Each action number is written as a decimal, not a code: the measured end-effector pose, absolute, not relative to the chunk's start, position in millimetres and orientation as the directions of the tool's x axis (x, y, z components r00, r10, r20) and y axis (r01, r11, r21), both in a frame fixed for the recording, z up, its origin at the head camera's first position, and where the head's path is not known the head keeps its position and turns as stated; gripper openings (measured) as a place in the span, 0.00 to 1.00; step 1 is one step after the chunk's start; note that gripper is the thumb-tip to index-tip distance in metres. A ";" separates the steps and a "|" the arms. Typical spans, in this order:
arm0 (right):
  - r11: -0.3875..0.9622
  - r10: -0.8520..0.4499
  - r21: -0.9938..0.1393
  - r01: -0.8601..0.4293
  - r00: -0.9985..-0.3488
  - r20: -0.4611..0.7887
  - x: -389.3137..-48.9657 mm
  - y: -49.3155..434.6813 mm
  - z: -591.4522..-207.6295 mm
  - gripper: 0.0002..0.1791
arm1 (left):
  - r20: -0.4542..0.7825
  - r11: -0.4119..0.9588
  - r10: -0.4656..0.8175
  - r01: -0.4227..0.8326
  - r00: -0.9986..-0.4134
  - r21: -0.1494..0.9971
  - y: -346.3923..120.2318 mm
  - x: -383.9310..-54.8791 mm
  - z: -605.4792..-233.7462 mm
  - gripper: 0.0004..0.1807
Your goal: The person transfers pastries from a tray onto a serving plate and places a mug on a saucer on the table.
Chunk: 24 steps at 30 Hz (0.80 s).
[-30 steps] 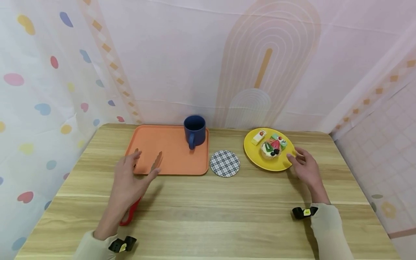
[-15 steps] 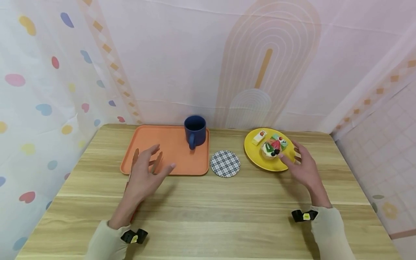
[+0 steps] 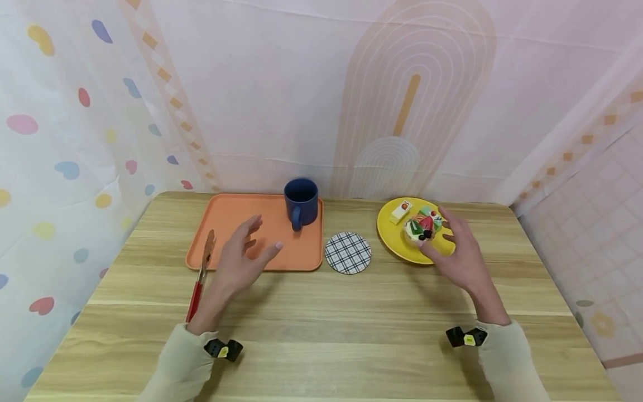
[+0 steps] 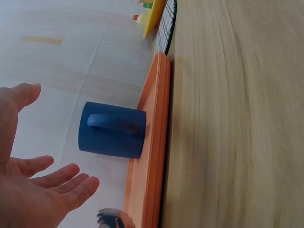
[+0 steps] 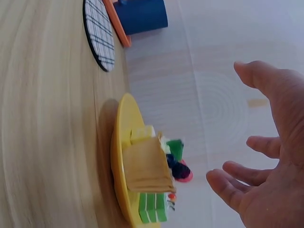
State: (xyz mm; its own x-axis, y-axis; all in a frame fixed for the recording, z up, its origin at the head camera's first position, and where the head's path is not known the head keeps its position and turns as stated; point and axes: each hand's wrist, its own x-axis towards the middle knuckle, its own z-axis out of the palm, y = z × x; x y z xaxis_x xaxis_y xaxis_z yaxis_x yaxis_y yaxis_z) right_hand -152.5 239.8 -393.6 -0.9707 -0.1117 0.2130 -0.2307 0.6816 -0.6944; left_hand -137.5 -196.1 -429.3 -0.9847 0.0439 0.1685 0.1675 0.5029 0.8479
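My left hand (image 3: 243,259) hovers over the front of the orange tray (image 3: 236,215), thumb and fingers spread and holding nothing. A dark blue mug (image 3: 301,204) stands upright at the tray's back right; in the left wrist view the mug (image 4: 112,130) is ahead of the fingers, apart from them. Red-handled tongs (image 3: 202,273) lie left of that hand, tips on the tray. At the right, my right hand (image 3: 459,254) is spread over the yellow plate (image 3: 389,237), near a fruit tart (image 3: 418,230). The right wrist view has the tart (image 5: 148,166) clear of the fingers.
A round plaid coaster (image 3: 348,253) lies between tray and plate. The plate also bears a white cake piece (image 3: 400,213) and a green cake piece (image 5: 153,207). A patterned cloth (image 3: 281,111) hangs behind the wooden table (image 3: 346,335).
My left hand has moved right and forward, off the tongs, which now show beside it. My right hand has shifted left from the plate's edge to over the plate, near the tart.
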 end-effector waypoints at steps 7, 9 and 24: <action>0.660 -0.173 -0.695 -0.284 -0.958 0.228 -151.1 222.6 -397.6 0.49 | 0.188 0.452 0.063 0.196 -0.980 0.870 -188.0 -147.6 -437.5 0.43; 0.650 -0.187 -0.702 -0.292 -0.956 0.225 -150.2 218.0 -399.7 0.49 | 0.189 0.429 0.067 0.200 -0.980 0.881 -185.1 -151.2 -438.9 0.42; 0.650 -0.230 -0.723 -0.232 -0.968 0.104 -149.7 193.6 -412.3 0.49 | 0.145 0.340 0.046 0.152 -0.988 0.928 -166.2 -176.4 -449.0 0.40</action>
